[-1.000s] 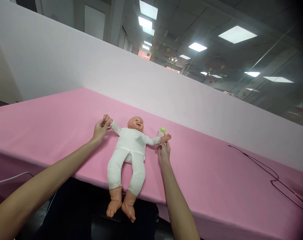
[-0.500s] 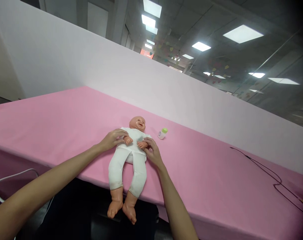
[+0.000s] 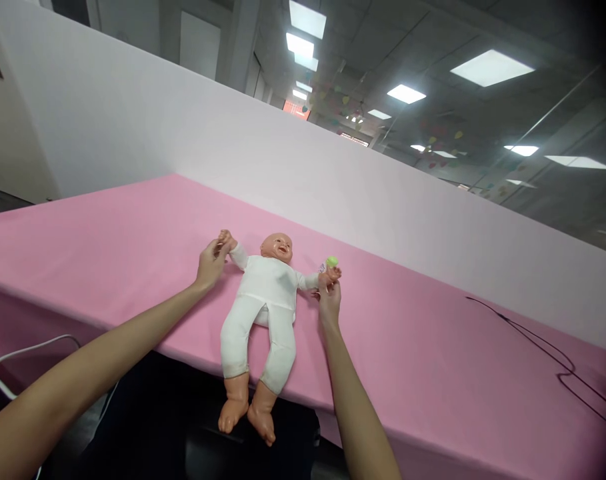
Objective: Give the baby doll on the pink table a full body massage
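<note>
A baby doll [image 3: 270, 283] in white clothes lies on its back on the pink-covered table [image 3: 413, 333], its bare feet past the front edge. My left hand [image 3: 211, 265] is closed on the doll's arm on the left, near its wrist, and holds it out to the side. On the other side, my right hand [image 3: 329, 300] grips the doll's other arm at the wrist, also stretched outward. Just behind that doll hand stands a small bottle with a green cap [image 3: 331, 261], its lower part mostly hidden.
A white partition [image 3: 363, 193] runs along the table's back edge. On the right, a thin black cable [image 3: 527, 330] lies across the cloth. A white cable [image 3: 37, 345] hangs at the front left. The table's front edge is close to my lap.
Both doll arms have moved from over its belly outward to the sides, with my hands on them. The bottle, fully visible before, is now partly covered by the doll's hand.
</note>
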A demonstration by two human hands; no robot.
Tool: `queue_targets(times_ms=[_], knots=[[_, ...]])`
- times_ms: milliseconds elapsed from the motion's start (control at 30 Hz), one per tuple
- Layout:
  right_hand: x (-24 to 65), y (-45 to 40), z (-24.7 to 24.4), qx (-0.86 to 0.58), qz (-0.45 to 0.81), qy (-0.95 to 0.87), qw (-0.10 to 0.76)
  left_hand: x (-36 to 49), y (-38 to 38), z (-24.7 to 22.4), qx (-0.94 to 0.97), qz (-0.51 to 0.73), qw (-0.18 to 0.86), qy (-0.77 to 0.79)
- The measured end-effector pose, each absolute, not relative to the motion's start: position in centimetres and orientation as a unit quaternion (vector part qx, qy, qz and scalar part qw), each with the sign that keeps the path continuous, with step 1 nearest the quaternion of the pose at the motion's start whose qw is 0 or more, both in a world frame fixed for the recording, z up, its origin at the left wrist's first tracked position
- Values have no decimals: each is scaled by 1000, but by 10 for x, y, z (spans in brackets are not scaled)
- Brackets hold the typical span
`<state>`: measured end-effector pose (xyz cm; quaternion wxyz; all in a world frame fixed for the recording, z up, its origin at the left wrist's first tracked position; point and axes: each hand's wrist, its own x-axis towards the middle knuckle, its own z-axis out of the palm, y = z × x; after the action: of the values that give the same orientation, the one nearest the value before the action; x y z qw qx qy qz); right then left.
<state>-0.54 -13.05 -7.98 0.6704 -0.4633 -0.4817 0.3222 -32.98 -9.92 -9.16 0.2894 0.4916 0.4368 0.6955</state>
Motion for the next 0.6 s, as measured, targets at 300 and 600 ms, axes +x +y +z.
queue_targets(times_ms=[300, 600], knots=[[-24, -142, -80, -378, 228, -791, 425, -318, -124, -85, 788, 516, 211, 261], [-14, -130, -82, -438, 320, -576, 611, -320, -110, -88, 604, 638, 303, 368]])
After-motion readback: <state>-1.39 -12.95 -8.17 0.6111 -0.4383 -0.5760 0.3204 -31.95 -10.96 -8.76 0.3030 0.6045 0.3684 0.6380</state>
